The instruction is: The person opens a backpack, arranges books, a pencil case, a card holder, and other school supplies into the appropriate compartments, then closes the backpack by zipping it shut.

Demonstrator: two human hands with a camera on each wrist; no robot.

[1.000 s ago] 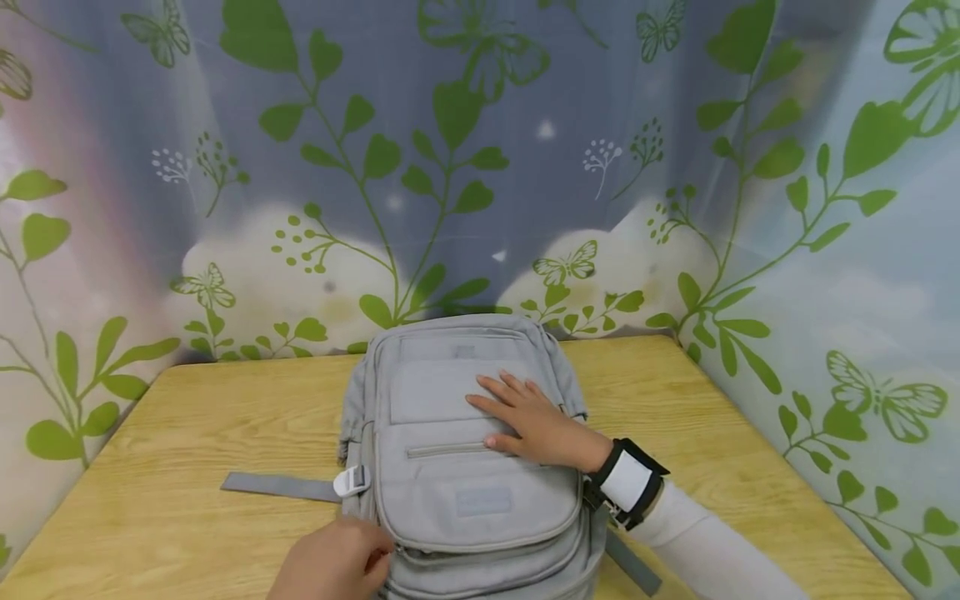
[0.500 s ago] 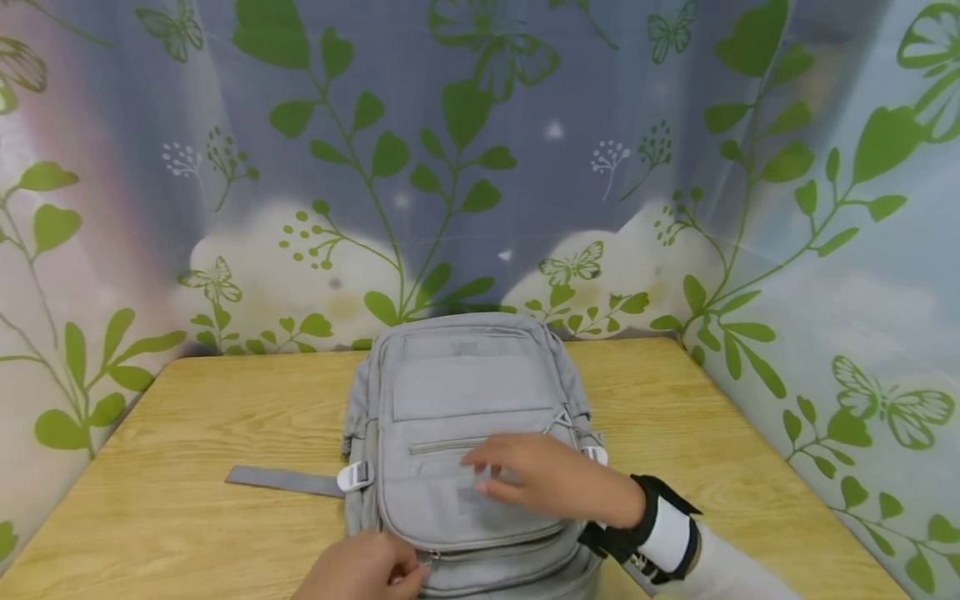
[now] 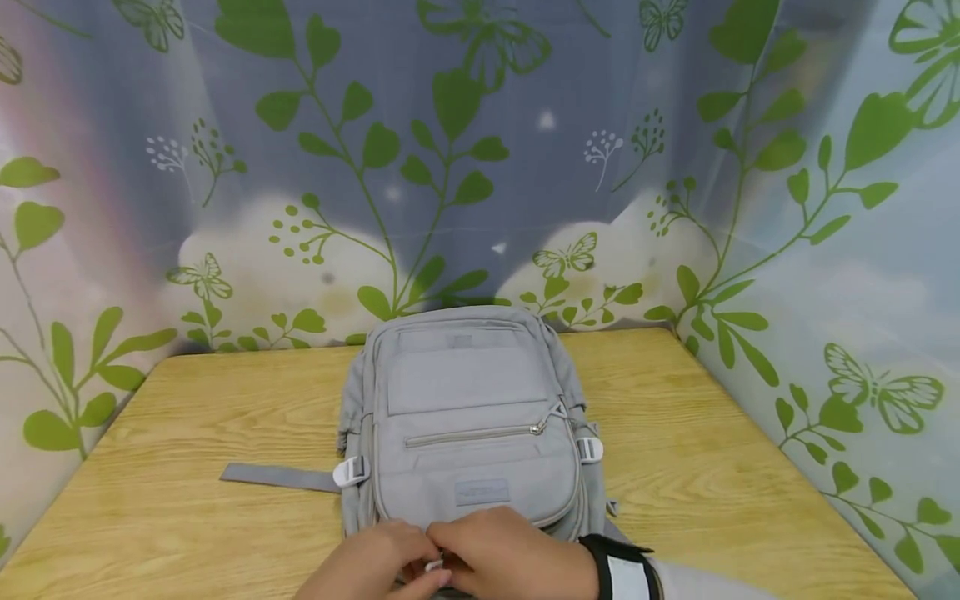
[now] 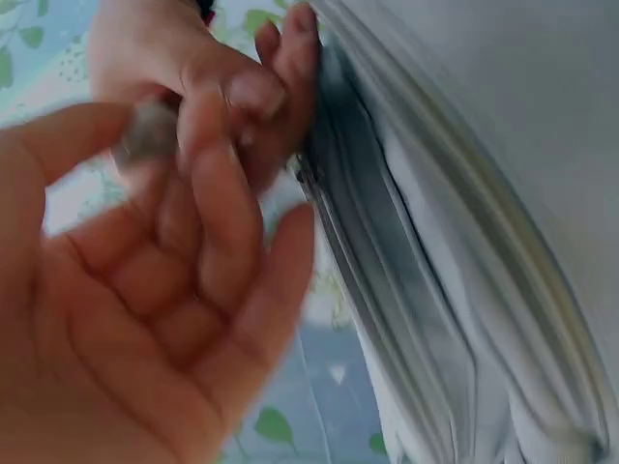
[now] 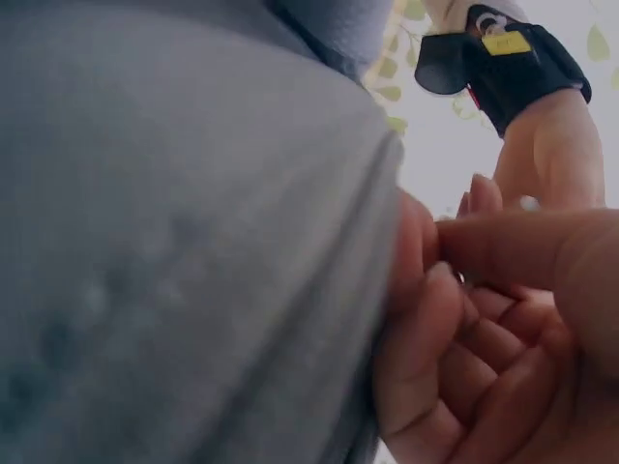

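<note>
A grey backpack (image 3: 472,383) lies front up on the wooden table, its lower edge toward me. Both hands meet at that edge. My left hand (image 3: 375,560) pinches a small, blurred greyish piece (image 4: 150,133) between thumb and forefinger. My right hand (image 3: 517,554) is against it, fingers curled at the zipper; a small shiny spot, seemingly the zipper pull (image 5: 459,277), shows between its thumb and fingertip. In the left wrist view a metal slider (image 4: 305,172) sits right beside the right fingers, and the zippered opening (image 4: 387,261) gapes below them.
A grey strap (image 3: 277,477) stretches left across the table (image 3: 255,408) from a white buckle (image 3: 351,472); another white buckle (image 3: 590,450) is at the right side. A front pocket zipper (image 3: 472,436) runs across the bag. A leaf-patterned curtain (image 3: 480,167) stands behind.
My right hand has left the bag's front panel and come down to the lower edge, meeting my left hand. The left hand has shifted right along the zipper.
</note>
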